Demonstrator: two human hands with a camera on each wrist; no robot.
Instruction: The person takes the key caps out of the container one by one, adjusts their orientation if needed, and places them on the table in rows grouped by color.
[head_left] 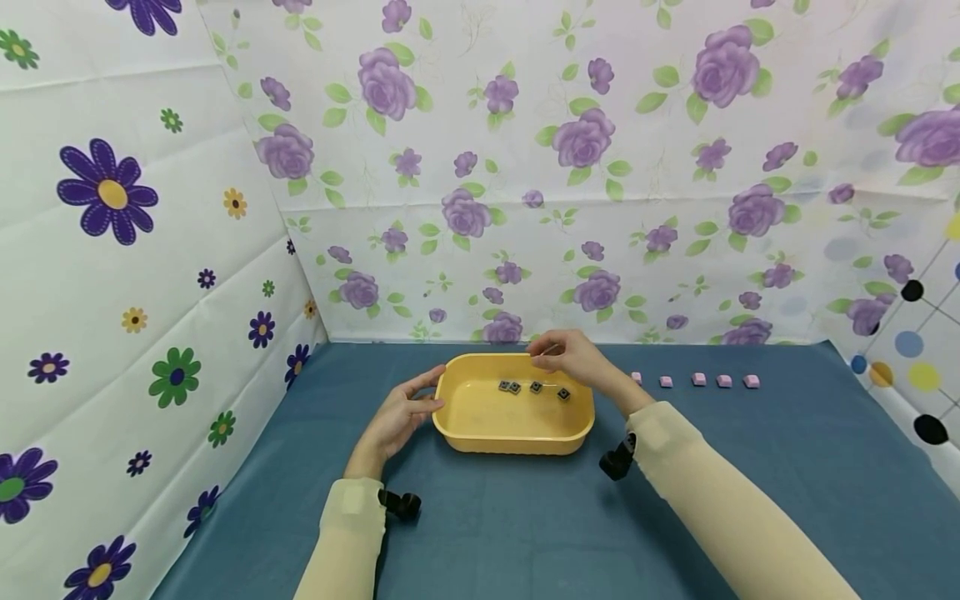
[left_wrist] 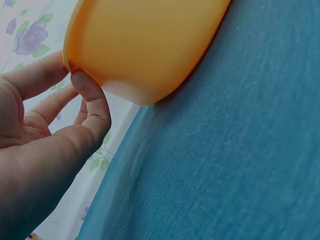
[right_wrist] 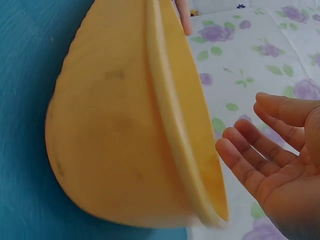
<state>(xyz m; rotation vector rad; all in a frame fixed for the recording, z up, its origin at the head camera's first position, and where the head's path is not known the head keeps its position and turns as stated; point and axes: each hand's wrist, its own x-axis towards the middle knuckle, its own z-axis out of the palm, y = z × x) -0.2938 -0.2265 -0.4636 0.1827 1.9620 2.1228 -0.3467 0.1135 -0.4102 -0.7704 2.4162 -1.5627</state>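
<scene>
A yellow plastic basin (head_left: 510,445) stands on the blue cloth, its bottom holding several small dark square pieces (head_left: 536,387). My left hand (head_left: 399,419) grips its left rim; in the left wrist view the thumb and a finger (left_wrist: 46,75) pinch the edge. Over the far right corner of the basin is my right hand (head_left: 576,363). Its fingers (right_wrist: 272,150) are spread and loosely bent in the right wrist view, with nothing between them, and the nearest fingertip is close to the rim.
Several small pink blocks (head_left: 698,379) lie in a row on the blue cloth (head_left: 480,525) to the right of the basin. Behind it rises a wall covering with purple roses (head_left: 465,212); another covering with daisies (head_left: 112,195) stands at the left.
</scene>
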